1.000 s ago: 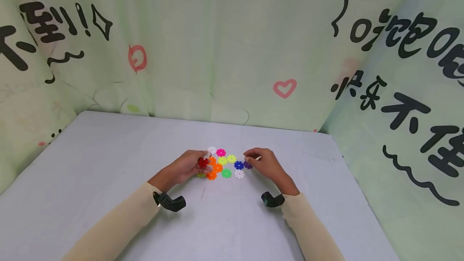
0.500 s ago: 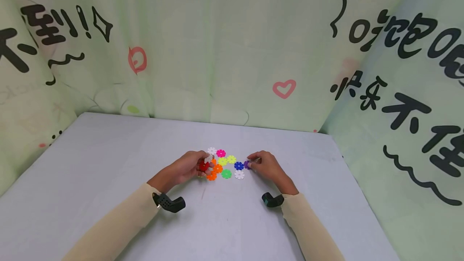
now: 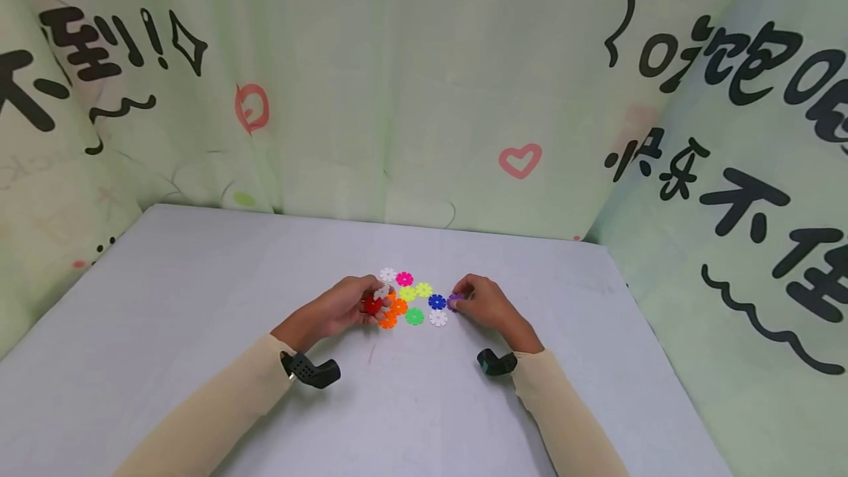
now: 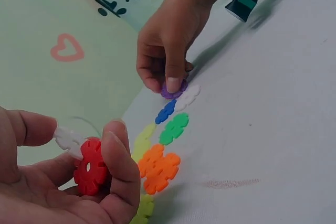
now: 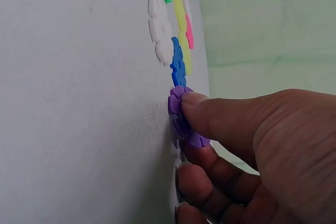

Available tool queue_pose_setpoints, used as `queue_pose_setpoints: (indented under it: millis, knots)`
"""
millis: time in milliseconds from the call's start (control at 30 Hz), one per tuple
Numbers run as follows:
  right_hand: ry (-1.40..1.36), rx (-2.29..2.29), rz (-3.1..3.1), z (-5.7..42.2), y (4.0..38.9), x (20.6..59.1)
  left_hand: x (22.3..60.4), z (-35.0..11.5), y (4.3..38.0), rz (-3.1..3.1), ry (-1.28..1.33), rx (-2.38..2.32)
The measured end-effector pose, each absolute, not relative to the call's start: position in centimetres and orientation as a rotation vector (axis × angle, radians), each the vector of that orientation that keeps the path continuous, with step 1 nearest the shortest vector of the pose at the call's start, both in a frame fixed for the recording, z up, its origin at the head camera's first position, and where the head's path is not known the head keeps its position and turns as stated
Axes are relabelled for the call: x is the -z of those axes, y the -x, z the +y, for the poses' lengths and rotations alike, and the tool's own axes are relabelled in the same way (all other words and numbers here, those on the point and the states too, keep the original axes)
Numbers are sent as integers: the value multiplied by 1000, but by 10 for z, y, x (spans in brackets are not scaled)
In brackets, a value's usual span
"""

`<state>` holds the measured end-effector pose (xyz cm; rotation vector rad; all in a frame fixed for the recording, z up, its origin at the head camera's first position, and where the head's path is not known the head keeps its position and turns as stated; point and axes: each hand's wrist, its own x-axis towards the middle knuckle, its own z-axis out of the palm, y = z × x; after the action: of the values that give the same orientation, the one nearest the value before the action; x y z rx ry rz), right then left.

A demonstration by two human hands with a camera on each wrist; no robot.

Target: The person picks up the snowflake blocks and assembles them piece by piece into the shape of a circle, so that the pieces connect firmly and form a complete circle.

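From where I stand, a person in beige sleeves [image 3: 208, 407] has both hands working over a white-covered table [image 3: 424, 411], with a small scatter of flower-shaped plastic pieces between them. The right hand [image 3: 489, 304] pinches a purple piece [image 5: 177, 109] between thumb and fingers, at the right end of the scatter, just beside a blue piece [image 3: 436, 302]; I can't tell whether the purple one is touching the cloth or raised from it. The left hand [image 3: 341, 306] is curled round two more pieces — a red piece [image 4: 93, 181], and a small white piece [image 4: 68, 141] that meets a fingertip. Those two lie against each other in the hand, though I can't make out whether they are joined. Just beside the left hand's fingers sits a cluster of orange pieces [image 3: 400, 307], and a yellow-green piece [image 4: 144, 211] shows at that hand's edge from the left wrist. Between the hands are a green piece [image 3: 414, 316], a pair of yellow pieces [image 3: 424, 290] and, nearer the person than the blue one, a pale piece [image 3: 438, 319]. A pink piece [image 3: 404, 279] lies along the far side. Behind it all hangs a pale green curtain [image 3: 437, 94] — black lettering, red hearts.
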<state>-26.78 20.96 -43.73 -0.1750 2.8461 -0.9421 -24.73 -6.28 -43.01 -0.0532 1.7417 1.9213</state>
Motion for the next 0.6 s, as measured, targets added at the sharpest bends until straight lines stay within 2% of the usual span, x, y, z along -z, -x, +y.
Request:
queue_pose_setpoints:
  millis: [600]
  knots:
    - [246,1081,2893,205,264,433,432,-57,245,1718,28,-1923]
